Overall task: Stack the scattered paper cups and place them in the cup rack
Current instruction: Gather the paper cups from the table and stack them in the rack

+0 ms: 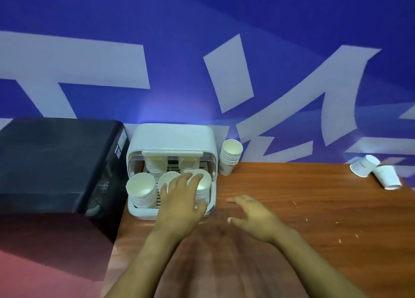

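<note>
- The rack sits at centre frame, against the blue wall, beside a black box at the left.
- Inside it, stacks stand in the front row: one at front left, one in the middle, one at front right; more stacks show behind, under the lid.
- The left hand lies over the front-right stack, fingers spread and fairly straight, thumb down its near side; whether it truly clasps the stack cannot be told.
- The right hand hovers flat over the table, fingers relaxed, holding nothing.
- A further stack stands on the table just right of the rack, and two loose cups lie on their sides at far right.
- Risks, as a judgement: pulling the left hand away carelessly could tip the front-right stack or nudge the middle one, since they stand close together; the two fallen cups may roll off the table edge if knocked while reaching for them.
</note>
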